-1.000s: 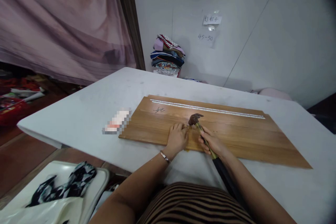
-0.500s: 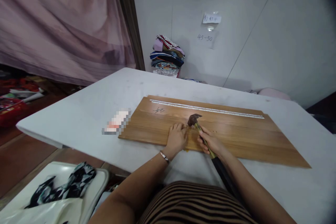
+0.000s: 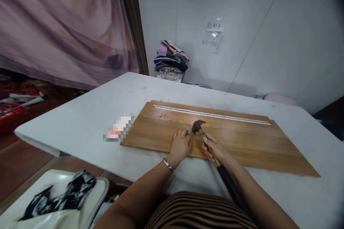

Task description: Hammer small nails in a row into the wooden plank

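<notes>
My right hand point(image 3: 215, 149) is wrapped around the shaft of a claw hammer point(image 3: 198, 126), whose brown head sits just above a wooden board point(image 3: 247, 146). The black end of its handle points back along my forearm. My left hand point(image 3: 181, 144) rests on the board, thumb and forefinger drawn together beside the hammer head. What those fingertips pinch is too small and hidden to make out. Several loose nails point(image 3: 162, 116) lie on the board's far left part. A few dark dots point(image 3: 220, 138) show in the wood right of the hammer.
Two white measuring strips point(image 3: 212, 114) run along the board's far side. A blurred-out flat item point(image 3: 118, 127) lies left of the board on the white table point(image 3: 80, 114). Folded clothes point(image 3: 171, 61) are stacked by the wall. A white chair point(image 3: 99, 189) with patterned cloth stands lower left.
The view has tilted slightly, so everything sits a little lower. The hammer head remains beside my left fingertips, and both hands keep nearly the same place on the board.
</notes>
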`<state>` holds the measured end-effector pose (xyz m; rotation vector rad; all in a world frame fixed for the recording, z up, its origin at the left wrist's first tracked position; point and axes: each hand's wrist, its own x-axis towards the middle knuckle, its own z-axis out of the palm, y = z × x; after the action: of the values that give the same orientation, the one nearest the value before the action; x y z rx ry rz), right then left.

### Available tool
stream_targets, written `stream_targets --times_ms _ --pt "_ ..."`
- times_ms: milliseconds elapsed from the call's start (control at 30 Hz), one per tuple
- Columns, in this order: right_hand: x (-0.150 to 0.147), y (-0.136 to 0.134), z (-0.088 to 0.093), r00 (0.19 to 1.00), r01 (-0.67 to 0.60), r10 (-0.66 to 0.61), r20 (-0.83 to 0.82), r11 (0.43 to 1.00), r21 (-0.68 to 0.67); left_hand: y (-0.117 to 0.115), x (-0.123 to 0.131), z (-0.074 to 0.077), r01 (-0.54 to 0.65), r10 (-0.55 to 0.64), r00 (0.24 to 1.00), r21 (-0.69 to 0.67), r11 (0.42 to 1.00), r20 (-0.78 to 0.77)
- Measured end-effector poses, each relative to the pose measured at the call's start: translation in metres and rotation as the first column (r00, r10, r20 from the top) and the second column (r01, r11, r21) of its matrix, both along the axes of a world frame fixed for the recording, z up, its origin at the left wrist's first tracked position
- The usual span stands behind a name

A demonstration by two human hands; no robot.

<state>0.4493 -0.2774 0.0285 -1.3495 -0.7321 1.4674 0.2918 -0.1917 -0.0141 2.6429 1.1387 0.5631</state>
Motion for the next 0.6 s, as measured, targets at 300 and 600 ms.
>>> stream_targets --times_ms 300,600 --pt "0.0006 -0.0041 0.0005 0.999 0.033 -0.033 0.015 0.999 -0.006 -0.0004 0.0003 0.0005 -0.005 0.005 1.000 -0.011 1.000 0.005" --pt "-0.0002 -0.0020 -0.0054 1.000 0.022 -0.022 0.020 1.000 0.000 -0.0018 -0.0013 0.0007 -0.001 0.001 1.000 -0.015 1.000 0.006"
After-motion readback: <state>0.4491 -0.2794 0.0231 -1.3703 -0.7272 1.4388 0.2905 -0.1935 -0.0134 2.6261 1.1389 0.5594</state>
